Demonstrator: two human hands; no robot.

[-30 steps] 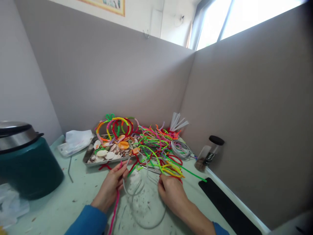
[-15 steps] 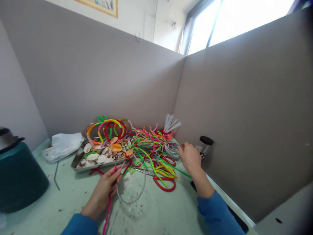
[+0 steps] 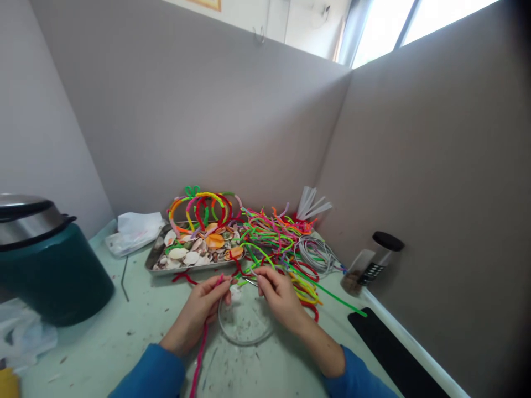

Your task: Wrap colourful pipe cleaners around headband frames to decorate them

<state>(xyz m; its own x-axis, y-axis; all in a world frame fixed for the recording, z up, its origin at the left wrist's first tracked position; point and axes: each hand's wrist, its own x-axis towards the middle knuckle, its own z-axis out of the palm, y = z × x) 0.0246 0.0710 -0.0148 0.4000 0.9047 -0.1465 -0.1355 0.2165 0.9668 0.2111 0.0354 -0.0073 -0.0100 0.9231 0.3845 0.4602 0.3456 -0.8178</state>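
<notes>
My left hand (image 3: 197, 315) is closed in a pinch on a pink pipe cleaner (image 3: 199, 354), whose tail hangs down toward the table's front. The same fingers grip one side of a thin grey wire loop (image 3: 244, 343). With thumb and fingers pressed together, my right hand (image 3: 282, 301) pinches the loop's other side near its top. Just beyond my fingers lie scissors, partly covered, with a red handle (image 3: 314, 313) showing. Tangled colourful pipe cleaners (image 3: 274, 229) and a coil of grey wire (image 3: 317, 255) lie behind my right hand.
A metal tray (image 3: 182, 271) of shells stands at the back, with pipe-cleaner hoops (image 3: 199, 207) on it. A teal jug (image 3: 53, 276) is at left, near a white packet (image 3: 139, 229). At right are a black-lidded jar (image 3: 373, 265) and a black strip (image 3: 394, 348). Grey partitions surround the table.
My right hand has left the grey wire coil and come to the loop beside my left hand. The view has shifted, so the tabletop things appear further right. My left hand keeps its pinch.
</notes>
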